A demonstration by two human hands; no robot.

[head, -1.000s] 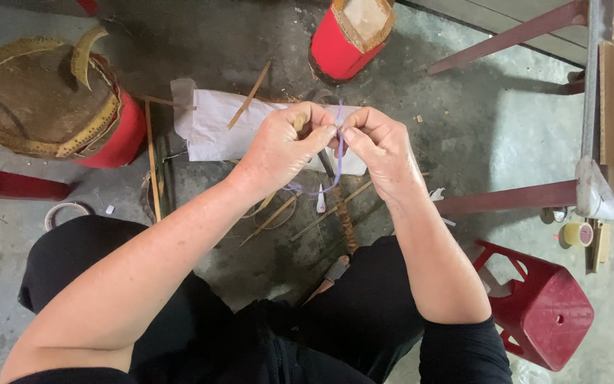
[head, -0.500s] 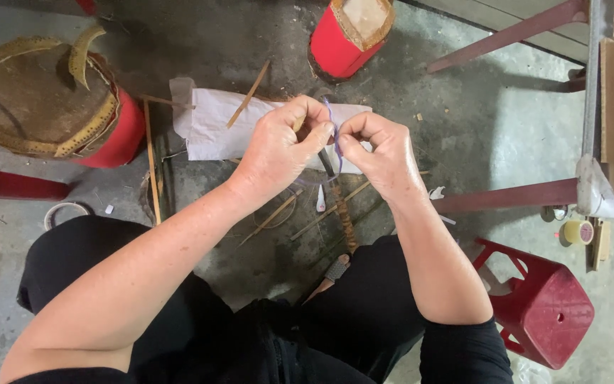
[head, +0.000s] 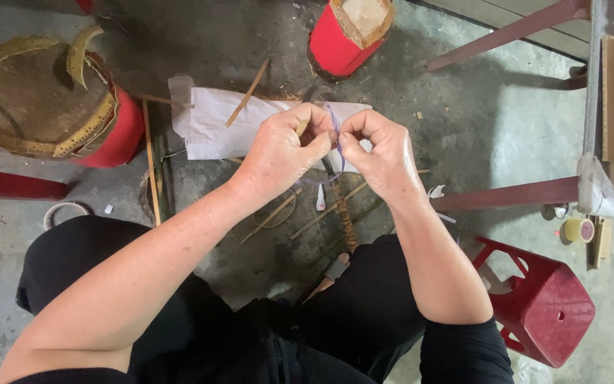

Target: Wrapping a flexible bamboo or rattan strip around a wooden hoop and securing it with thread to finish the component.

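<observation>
**Hands drawn together on a purple thread**

A concrete floor (head: 463, 121) is seen from above, unchanged since the earlier frames. A round red drum (head: 51, 107) with a worn hide top stands at the left edge, a red plastic stool (head: 545, 302) at the lower right, and a white cloth (head: 211, 128) lies spread at the middle, all where they were. The left hand (head: 286, 149) and the right hand (head: 381, 153) are held over the cloth, fingertips now touching, closer than half a second ago. A thin bamboo stick (head: 301, 128) is pinched in the left hand. A purple thread (head: 333, 117) is gripped between both hands, looped upward at the pinch.
</observation>
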